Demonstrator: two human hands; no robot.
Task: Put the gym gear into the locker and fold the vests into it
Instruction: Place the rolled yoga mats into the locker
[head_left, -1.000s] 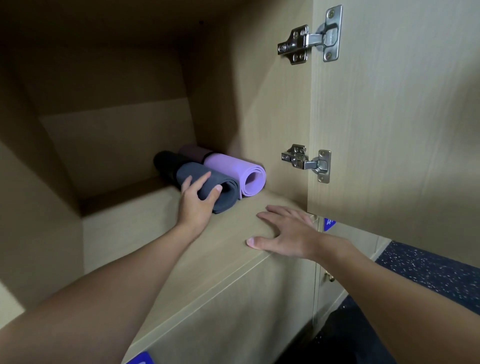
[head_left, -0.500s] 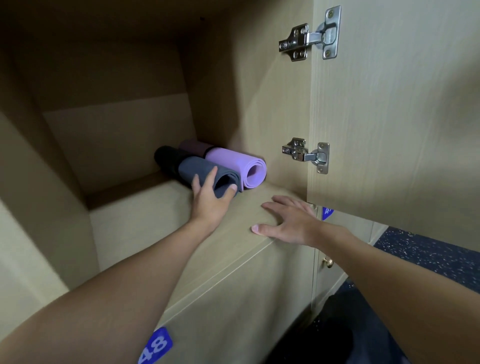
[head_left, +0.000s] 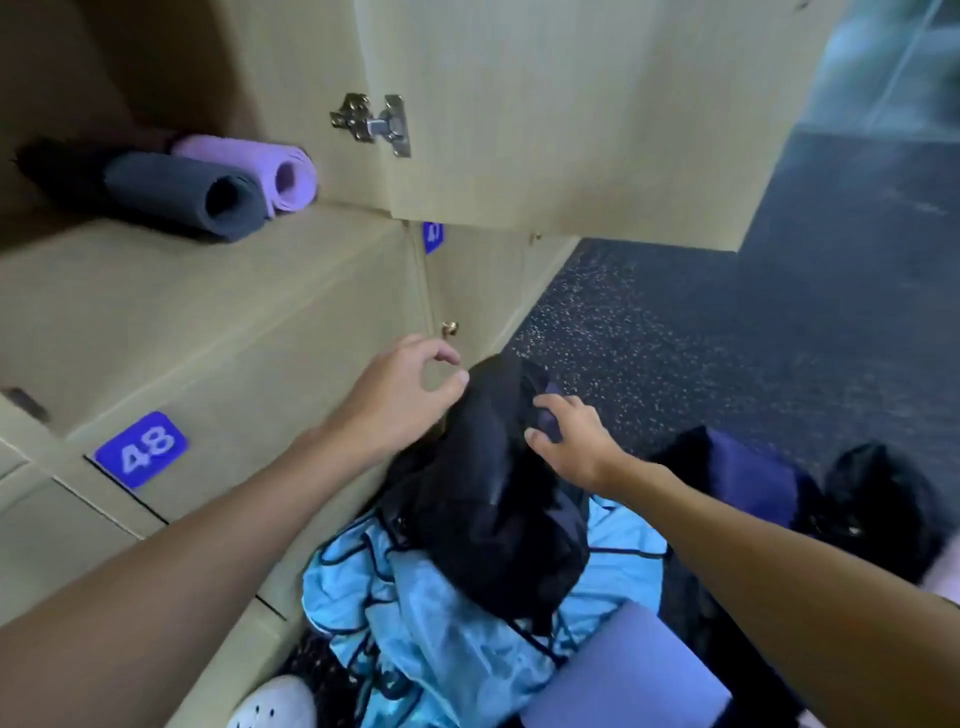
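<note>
Having left the rolled mats (head_left: 182, 195) in the locker (head_left: 208, 291), we start on the vests: our left hand (head_left: 400, 400) hovers loosely curled over the black vest (head_left: 493, 493), while our right hand (head_left: 576, 447) pinches its cloth.

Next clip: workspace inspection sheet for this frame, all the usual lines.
Surface: wooden locker shelf, holds both mats.
Job's things: grey mat and purple mat rolled, side by side in the locker; black garment atop light blue vest, heaped by the lower lockers.
Clutter: navy bag, white shoe, lilac block.
Hands: left hand curled at the garment's top, grip unclear; right hand pinches its fold.
Cables: nothing seen.
Surroundings: open door, plate 48, speckled floor.
</note>
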